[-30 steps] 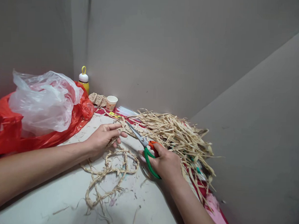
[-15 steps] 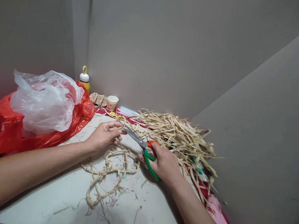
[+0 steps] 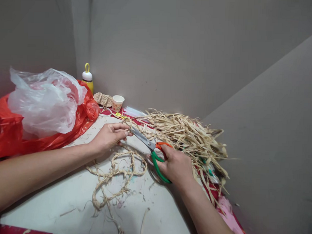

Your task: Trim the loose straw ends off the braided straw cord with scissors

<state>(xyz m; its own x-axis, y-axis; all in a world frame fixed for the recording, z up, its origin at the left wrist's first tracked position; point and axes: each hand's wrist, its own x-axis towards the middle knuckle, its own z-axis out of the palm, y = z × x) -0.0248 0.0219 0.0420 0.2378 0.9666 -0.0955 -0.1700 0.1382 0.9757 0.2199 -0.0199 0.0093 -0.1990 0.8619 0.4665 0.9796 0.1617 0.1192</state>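
Note:
My right hand [image 3: 176, 165] is wrapped round the green and orange handles of a pair of scissors [image 3: 151, 149]. Their steel blades point up and left, with the tips close to my left fingertips. My left hand [image 3: 108, 137] pinches the end of a braided straw rope [image 3: 115, 177] between thumb and fingers. The rope loops and trails across the white table top [image 3: 53, 202] toward me. A big heap of loose dried straw strips [image 3: 188, 138] lies just behind and to the right of my right hand.
A clear plastic bag [image 3: 44, 99] rests on a red plastic bag [image 3: 7, 135] at the left. By the wall stand a yellow bottle with a white cap [image 3: 87, 78], a small woven piece [image 3: 103, 99] and a paper cup [image 3: 118, 102]. Grey walls close off the back and right.
My left hand has gone from lying open on the rope to pinching its end. The scissors' tips have come closer to those fingers. The view has shifted slightly.

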